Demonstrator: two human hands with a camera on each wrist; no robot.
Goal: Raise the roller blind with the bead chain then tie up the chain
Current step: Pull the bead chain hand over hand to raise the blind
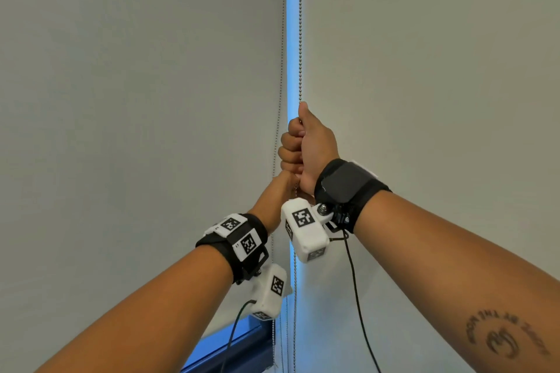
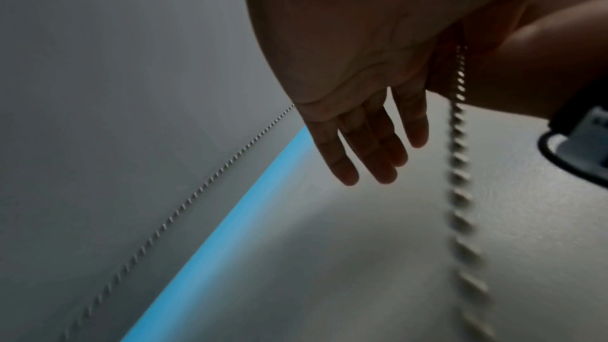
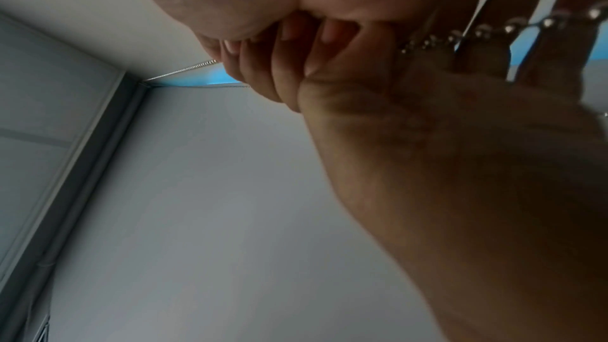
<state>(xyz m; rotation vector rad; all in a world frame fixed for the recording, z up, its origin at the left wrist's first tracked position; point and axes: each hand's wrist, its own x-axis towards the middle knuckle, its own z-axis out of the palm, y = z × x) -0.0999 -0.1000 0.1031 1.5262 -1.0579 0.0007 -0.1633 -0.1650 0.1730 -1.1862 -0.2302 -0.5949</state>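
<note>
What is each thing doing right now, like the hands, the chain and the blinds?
Right hand: fist closed round the bead chain, thumb up.
Left hand: open, fingers straight, just below the right hand, gripping nothing.
Bead chain: straight and taut above the right fist, hanging down below it.
Left blind: partly raised, bottom edge above the blue window frame.
Right blind: down, covering the window.

Blue daylight is glowing through a narrow gap (image 1: 292, 39) straight ahead of me. At lower left a dark blue window frame (image 1: 242, 345) is showing, with bright glass (image 1: 212, 348) shining beside it. A grey frame (image 3: 82, 165) is running overhead.
</note>
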